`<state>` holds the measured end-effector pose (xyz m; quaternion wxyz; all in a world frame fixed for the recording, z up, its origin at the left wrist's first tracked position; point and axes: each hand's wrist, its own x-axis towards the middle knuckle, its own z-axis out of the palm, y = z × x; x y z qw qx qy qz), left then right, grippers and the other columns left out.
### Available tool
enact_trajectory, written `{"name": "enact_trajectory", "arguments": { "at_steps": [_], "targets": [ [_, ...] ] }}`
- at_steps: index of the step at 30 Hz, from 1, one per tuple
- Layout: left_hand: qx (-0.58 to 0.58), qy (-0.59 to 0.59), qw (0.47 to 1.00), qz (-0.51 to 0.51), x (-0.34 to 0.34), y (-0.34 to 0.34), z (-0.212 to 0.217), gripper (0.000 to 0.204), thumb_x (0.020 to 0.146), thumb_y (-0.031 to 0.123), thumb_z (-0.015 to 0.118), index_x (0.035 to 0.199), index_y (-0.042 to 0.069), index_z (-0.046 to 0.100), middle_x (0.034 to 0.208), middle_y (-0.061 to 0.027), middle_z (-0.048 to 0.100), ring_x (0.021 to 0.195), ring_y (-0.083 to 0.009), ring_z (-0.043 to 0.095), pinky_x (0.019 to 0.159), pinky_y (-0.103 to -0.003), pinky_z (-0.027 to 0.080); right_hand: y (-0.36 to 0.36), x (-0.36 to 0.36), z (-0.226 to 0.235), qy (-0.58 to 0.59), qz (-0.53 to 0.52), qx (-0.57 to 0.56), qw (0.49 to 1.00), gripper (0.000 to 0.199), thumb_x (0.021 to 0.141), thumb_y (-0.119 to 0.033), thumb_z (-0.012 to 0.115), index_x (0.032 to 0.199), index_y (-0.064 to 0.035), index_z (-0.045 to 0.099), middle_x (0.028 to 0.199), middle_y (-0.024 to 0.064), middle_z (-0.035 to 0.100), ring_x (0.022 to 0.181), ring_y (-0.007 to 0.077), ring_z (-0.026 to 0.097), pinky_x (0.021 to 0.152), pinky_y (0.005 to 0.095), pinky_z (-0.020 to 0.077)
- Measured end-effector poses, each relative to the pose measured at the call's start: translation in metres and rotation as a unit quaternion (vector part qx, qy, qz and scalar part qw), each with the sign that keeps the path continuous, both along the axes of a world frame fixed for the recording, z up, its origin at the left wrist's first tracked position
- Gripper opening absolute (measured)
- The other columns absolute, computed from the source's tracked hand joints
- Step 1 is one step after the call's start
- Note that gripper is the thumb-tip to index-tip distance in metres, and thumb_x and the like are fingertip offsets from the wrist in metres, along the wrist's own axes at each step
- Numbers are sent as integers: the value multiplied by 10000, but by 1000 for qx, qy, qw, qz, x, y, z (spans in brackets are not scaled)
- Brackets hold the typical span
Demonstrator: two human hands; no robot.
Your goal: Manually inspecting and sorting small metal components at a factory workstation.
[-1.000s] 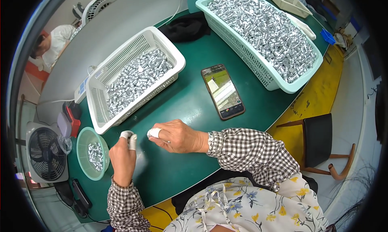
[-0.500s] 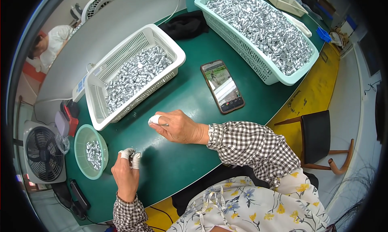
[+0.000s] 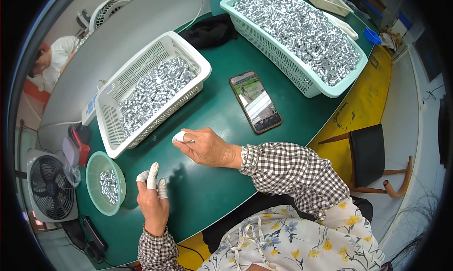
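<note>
My left hand is just right of a small green bowl, above the table. White finger covers wrap its thumb and fingers, which are stretched out and apart; nothing shows between them. My right hand is closed in a pinch over the middle of the table, a white cover on one fingertip. A thin metal rod-like tool pokes out of that grip; the rest of it is hidden. Small silver metal parts lie in the bowl.
Beyond my hands stands a white basket with silver parts. A heaped pale green basket is at the far right, with a phone left of it. A black cloth lies between the baskets. At left are a fan and another person.
My left hand's fingers have straightened; the small dark metal piece at their tips no longer shows. That hand has shifted slightly right. My right hand has barely moved. The whole view has tilted a little.
</note>
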<state>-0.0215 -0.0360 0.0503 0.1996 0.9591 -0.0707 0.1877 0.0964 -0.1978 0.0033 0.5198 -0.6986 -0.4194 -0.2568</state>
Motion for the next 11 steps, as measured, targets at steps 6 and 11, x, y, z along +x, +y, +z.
{"name": "enact_trajectory", "arguments": {
  "at_steps": [6,11],
  "targets": [
    [-9,-77,997,-24,4,1,-19,274,806,7,536,1079,-3,557,947,-168,543,791,-301,573,652,-332,471,0,-3,3,-3,4,-14,1000,88,779,-46,603,781,26,554,707,101,561,541,221,567,409,306,433],
    [-24,-63,992,-105,-5,18,-41,299,815,47,559,1111,12,550,1012,-186,532,846,-323,562,663,-339,477,0,-5,1,2,18,-32,999,135,770,-78,626,854,5,560,739,93,578,554,214,575,416,294,439]
  ]
}}
